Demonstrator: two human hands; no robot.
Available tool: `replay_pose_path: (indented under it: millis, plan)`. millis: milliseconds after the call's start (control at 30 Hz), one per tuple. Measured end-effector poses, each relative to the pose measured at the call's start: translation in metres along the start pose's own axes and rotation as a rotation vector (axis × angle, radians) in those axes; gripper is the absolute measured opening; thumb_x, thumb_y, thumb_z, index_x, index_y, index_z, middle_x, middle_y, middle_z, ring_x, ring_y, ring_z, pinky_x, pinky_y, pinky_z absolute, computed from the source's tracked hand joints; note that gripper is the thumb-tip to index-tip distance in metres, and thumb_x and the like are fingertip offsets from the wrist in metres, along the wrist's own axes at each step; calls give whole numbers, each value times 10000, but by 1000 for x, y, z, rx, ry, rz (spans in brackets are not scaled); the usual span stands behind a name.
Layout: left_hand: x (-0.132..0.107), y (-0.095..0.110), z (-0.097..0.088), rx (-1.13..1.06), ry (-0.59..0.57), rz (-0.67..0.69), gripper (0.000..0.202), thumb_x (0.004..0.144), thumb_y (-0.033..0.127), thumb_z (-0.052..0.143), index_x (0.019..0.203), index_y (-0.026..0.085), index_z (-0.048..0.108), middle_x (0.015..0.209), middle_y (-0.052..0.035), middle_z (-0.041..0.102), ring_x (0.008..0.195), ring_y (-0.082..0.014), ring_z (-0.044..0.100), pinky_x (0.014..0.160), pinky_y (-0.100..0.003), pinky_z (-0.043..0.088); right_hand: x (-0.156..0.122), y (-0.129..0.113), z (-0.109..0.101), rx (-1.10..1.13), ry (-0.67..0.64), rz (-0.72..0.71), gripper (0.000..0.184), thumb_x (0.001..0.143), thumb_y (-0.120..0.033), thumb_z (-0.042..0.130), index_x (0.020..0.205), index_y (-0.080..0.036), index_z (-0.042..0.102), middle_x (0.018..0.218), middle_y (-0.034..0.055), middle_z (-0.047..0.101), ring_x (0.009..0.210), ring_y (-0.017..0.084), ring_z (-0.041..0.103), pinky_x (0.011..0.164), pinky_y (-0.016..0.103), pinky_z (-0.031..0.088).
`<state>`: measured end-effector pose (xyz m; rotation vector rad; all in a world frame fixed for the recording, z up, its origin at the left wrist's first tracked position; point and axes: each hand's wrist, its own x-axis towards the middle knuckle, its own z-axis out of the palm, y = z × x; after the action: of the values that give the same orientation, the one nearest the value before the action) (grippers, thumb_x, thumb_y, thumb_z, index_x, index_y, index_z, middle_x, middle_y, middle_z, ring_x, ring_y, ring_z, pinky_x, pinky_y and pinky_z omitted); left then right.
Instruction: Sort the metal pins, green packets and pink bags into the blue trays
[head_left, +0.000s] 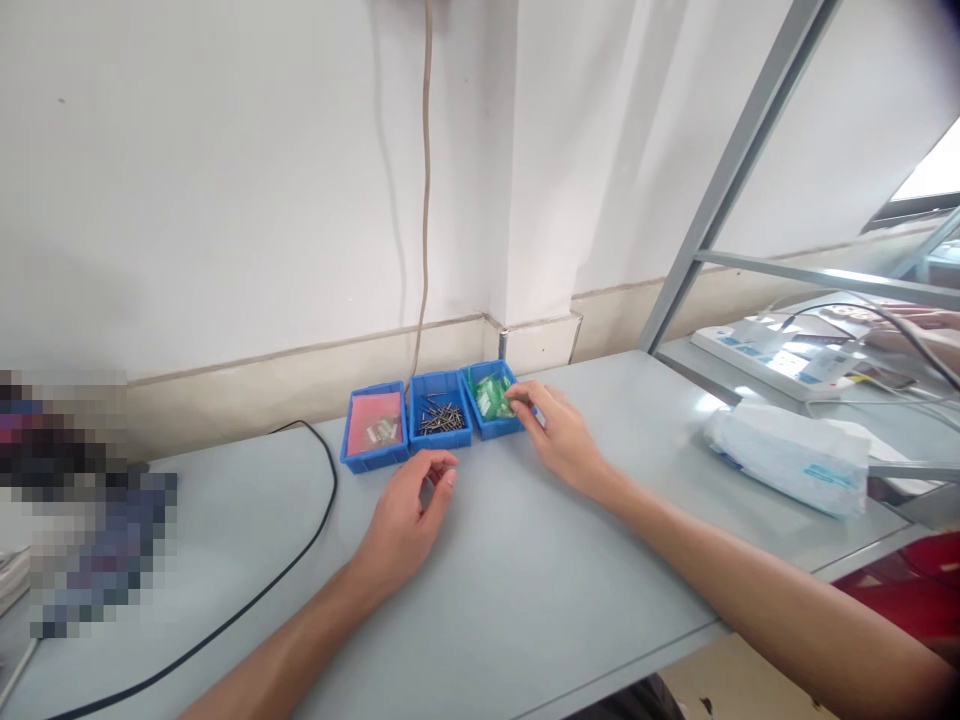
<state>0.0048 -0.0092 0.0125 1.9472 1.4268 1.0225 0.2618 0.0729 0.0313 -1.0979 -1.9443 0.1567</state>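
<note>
Three small blue bins stand side by side against the wall. The left bin (375, 463) has a pink lining with small pale pieces (382, 431) on it. Dark metal screw-like pins (441, 417) lie loose in the middle bin (442, 439). Green and whitish small packets or parts (493, 397) fill the right bin (501, 430). My right hand (559, 430) reaches to that bin's right edge, thumb and forefinger pinched over its contents; whatever is between them is too small to name. In front of the middle bin, my left hand (409, 505) is curled, thumb and fingertips close together, their contents hidden.
A black cable (330, 490) curves across the grey table (510, 580) at left. On the right lie a white-blue soft pack (795, 455) and a white power strip (765, 360), beside a metal frame (720, 200). Another person's hand (915, 330) shows at far right.
</note>
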Motion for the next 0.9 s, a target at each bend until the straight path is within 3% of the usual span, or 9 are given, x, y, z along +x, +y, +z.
replay_pose_path:
  millis: [200, 333, 733, 900]
  plan:
    - [0, 0, 0, 5, 4, 10, 248, 1110, 426, 519, 1202, 255, 673, 1068, -47, 737, 976, -230, 682, 878, -346, 543, 0, -2, 1, -19, 39, -24, 185, 1121, -275, 470, 1121, -276, 655, 1011, 52, 767, 921, 273, 679, 946, 447, 482]
    - [0, 0, -1, 12, -4, 9, 249, 1107, 425, 516, 1199, 256, 674, 1091, -47, 740, 996, -230, 676, 877, -345, 529, 0, -4, 1, -35, -46, -11, 181, 1121, -258, 471, 1120, -273, 652, 997, 47, 764, 910, 274, 662, 917, 441, 480]
    - [0, -2, 0, 13, -20, 20, 252, 1117, 428, 499, 1207, 257, 661, 1097, -51, 740, 1010, -236, 670, 918, -374, 515, -4, -2, 8, -65, -114, -63, 150, 1105, -358, 568, 1199, -262, 634, 1128, 90, 759, 1089, 311, 659, 988, 484, 514]
    - [-1, -3, 0, 29, -11, 26, 260, 1110, 435, 507, 1199, 259, 676, 1087, -57, 749, 998, -245, 676, 898, -374, 524, -3, 2, 6, -92, -140, -41, 202, 1127, -272, 461, 1251, -260, 620, 1085, 92, 771, 1057, 321, 617, 979, 514, 504]
